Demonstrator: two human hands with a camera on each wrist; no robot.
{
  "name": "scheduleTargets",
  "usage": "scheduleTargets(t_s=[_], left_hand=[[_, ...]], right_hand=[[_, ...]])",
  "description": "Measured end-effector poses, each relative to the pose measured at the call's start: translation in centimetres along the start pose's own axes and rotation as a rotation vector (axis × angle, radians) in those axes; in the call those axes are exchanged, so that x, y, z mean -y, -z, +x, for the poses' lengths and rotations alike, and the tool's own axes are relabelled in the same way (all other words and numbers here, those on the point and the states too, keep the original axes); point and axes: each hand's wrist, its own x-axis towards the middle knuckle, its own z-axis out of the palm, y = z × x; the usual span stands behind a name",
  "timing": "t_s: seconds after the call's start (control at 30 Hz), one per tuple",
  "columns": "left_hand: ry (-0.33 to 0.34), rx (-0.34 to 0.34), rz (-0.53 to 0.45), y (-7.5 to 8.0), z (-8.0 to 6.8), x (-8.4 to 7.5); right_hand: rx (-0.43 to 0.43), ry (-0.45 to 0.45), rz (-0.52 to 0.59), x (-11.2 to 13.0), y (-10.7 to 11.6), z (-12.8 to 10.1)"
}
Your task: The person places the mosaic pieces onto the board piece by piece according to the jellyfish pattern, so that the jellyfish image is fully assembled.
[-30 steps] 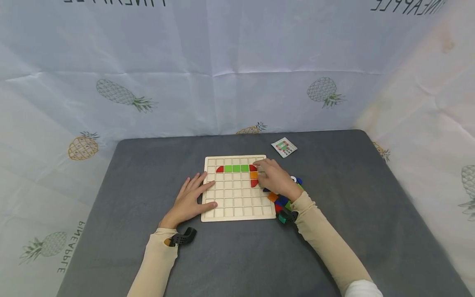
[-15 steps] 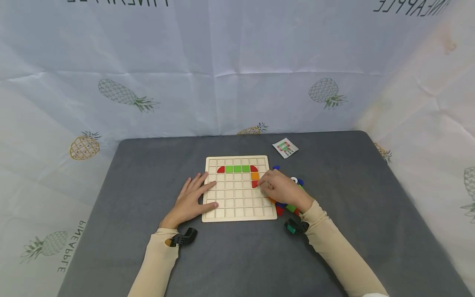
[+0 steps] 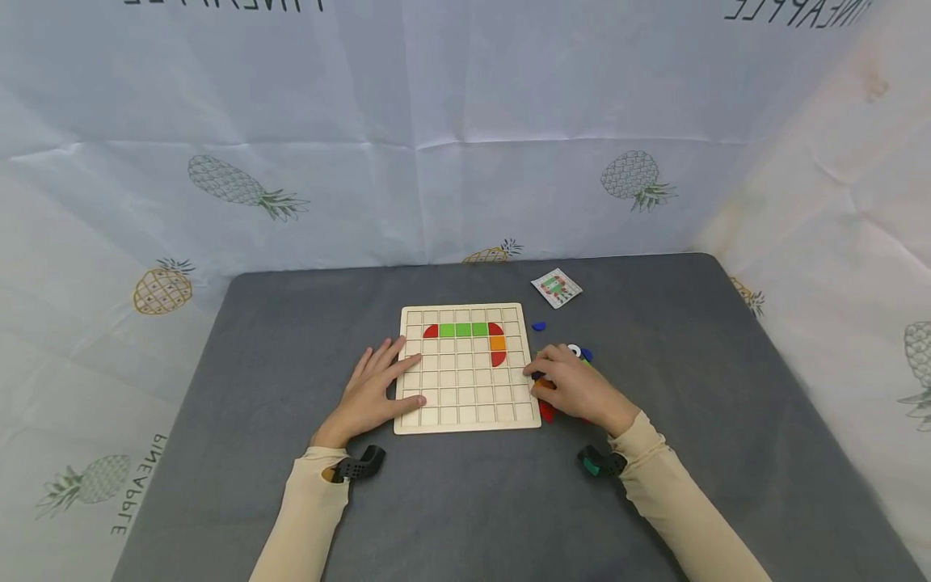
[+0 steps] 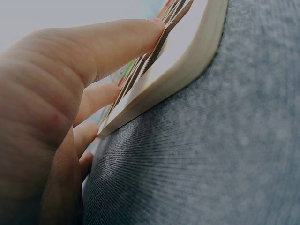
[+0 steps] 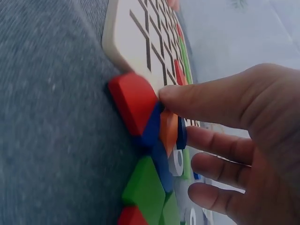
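Observation:
A square pale wooden grid board (image 3: 465, 404) lies on the table. Red, green and orange tiles fill some cells: a row of green tiles (image 3: 463, 330) with red rounded ends, then an orange tile (image 3: 498, 343) and a red rounded tile (image 3: 498, 358) down the right side. My left hand (image 3: 371, 396) rests spread on the board's left edge, thumb and fingertips on its surface. My right hand (image 3: 578, 388) is over the loose tiles at the right edge. Its thumb is beside a loose orange tile (image 5: 168, 131), and a fingertip touches a dark blue tile (image 5: 181, 133), with a gap between thumb and finger.
Several loose tiles lie right of the board, partly under my right hand, among them red (image 5: 133, 101), green (image 5: 144, 187) and a white ring-marked piece (image 5: 176, 162). A blue half-round tile (image 3: 538, 326) lies apart. A printed pattern card (image 3: 556, 288) is farther back.
My right hand has moved from the red tiles on the board down and right to the loose pile, uncovering the right column and the blue half-round tile. My left hand stays put.

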Motion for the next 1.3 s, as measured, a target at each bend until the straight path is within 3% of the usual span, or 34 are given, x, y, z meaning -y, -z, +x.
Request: scheduleTargets(t_s=[0.37, 0.6, 0.9, 1.3], left_hand=[[-0.011, -0.002, -0.011, 0.1, 0.0, -0.1], [-0.025, -0.003, -0.003, -0.1, 0.0, 0.1], [-0.025, -0.002, -0.007, -0.1, -0.1, 0.0], [-0.018, -0.002, -0.002, 0.0, 0.0, 0.0]], right_hand=[[0.012, -0.134, -0.007, -1.6, 1.2, -1.2], [-0.056, -0.247, -0.129, -3.4, 2.3, -1.5], [-0.061, -0.243, -0.183, -4.2, 2.0, -0.8], [-0.028, -0.349, -0.091, -5.0, 3.0, 0.4]])
